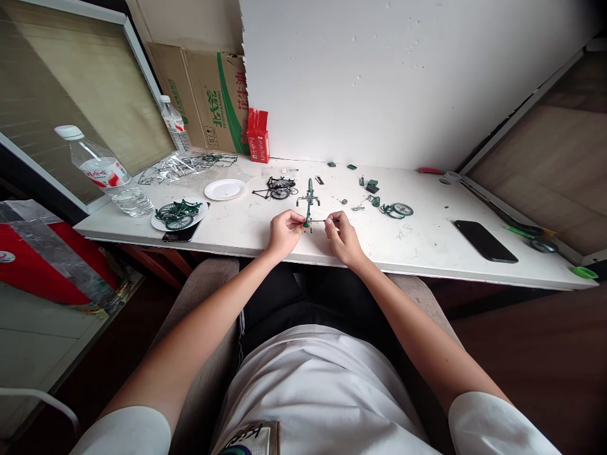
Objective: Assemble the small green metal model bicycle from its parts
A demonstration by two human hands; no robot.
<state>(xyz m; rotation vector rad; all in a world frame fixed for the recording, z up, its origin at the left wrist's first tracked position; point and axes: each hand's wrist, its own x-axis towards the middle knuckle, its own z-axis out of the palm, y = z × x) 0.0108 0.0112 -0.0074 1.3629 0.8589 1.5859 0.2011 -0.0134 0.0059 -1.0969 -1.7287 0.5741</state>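
A small green model bicycle frame (pixel 310 197) with handlebars and pedals lies near the table's front edge, its narrow end toward me. My left hand (pixel 286 232) pinches the near end of this frame between thumb and fingertips. From the other side, my right hand (pixel 345 240) grips a thin dark rod (pixel 319 220), whose tip points left and meets the frame's near end. Whether the rod is a tool or a bicycle part is too small to tell. Just beyond lie black bicycle parts (pixel 281 188); to the right, a green wheel piece (pixel 398 210).
Green bicycle parts (pixel 178 215) fill a paper plate over a phone at left. A second paper plate (pixel 224 189), a water bottle (pixel 102 167) and a red box (pixel 258 136) stand behind. A black phone (pixel 485 241) lies at right. Small green pieces (pixel 372 188) are scattered.
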